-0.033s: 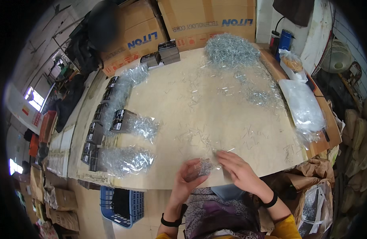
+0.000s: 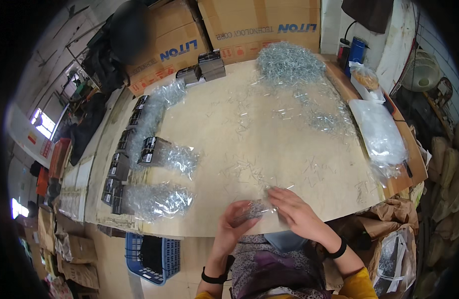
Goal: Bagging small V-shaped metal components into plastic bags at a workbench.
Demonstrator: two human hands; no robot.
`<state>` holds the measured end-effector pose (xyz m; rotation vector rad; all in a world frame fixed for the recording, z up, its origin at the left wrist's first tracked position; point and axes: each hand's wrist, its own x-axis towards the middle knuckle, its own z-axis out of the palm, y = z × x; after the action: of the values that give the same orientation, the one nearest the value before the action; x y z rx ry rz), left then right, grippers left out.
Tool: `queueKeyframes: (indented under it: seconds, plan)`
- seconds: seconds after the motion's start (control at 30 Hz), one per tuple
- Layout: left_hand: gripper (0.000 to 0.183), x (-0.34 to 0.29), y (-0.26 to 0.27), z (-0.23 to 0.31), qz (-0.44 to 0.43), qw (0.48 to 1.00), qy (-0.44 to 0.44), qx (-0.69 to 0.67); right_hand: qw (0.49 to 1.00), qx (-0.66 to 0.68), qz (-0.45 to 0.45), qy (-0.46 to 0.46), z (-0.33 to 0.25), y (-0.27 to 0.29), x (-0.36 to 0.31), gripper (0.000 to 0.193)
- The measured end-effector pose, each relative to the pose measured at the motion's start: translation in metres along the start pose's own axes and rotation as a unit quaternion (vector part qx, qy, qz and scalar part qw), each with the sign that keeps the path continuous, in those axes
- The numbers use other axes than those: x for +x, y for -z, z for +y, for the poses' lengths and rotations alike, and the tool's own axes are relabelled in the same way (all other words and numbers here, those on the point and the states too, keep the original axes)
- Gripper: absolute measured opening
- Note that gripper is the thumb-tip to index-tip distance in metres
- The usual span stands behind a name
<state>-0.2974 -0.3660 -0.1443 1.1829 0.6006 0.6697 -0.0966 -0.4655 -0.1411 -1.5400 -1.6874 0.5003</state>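
A small clear plastic bag (image 2: pixel 258 210) filled with thin silvery pins lies at the table's near edge. My left hand (image 2: pixel 233 221) curls round its left end, thumb on the near side and fingers on the far side. My right hand (image 2: pixel 298 213) is at the other end, fingers together and bent over the clear film, fingertips by a few loose pins. What lies under those fingertips is partly hidden. Just beyond both hands, loose pins (image 2: pixel 247 169) are scattered over the pale wooden tabletop (image 2: pixel 209 124).
A big heap of pins (image 2: pixel 290 64) stands at the far right. Filled clear bags (image 2: pixel 162 202) and banded stacks of dark cards (image 2: pixel 153 150) line the left side. At right lies a pack of clear bags (image 2: pixel 379 132). Cartons (image 2: pixel 259 30) stand behind; a blue basket (image 2: pixel 169 259) sits below.
The pin-filled bag has tipped slightly between my hands. My right hand has shifted a little to the left; the left has barely moved.
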Motion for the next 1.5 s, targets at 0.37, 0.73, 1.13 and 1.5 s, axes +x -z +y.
queueKeyframes:
  seconds: [0.37, 0.73, 1.13, 1.5]
  plan:
    - [0.038, -0.013, 0.023, 0.002, 0.159, 0.985, -0.07, -0.024, 0.953, -0.177, -0.151, 0.194, 0.023, -0.059, 0.066, 0.042]
    - [0.03, -0.009, 0.02, -0.01, 0.147, 0.987, -0.065, 0.016, 0.96, -0.275, 0.05, -0.034, 0.084, -0.001, 0.059, 0.058]
    - [0.021, 0.001, -0.009, -0.021, 0.058, 0.996, -0.07, 0.001, 0.986, -0.062, 0.13, -0.089, 0.03, 0.037, -0.041, 0.054]
    - [0.02, -0.004, -0.042, -0.026, -0.063, 0.982, -0.025, 0.175, 0.994, 0.062, 0.075, -0.047, 0.006, 0.011, -0.038, 0.018]
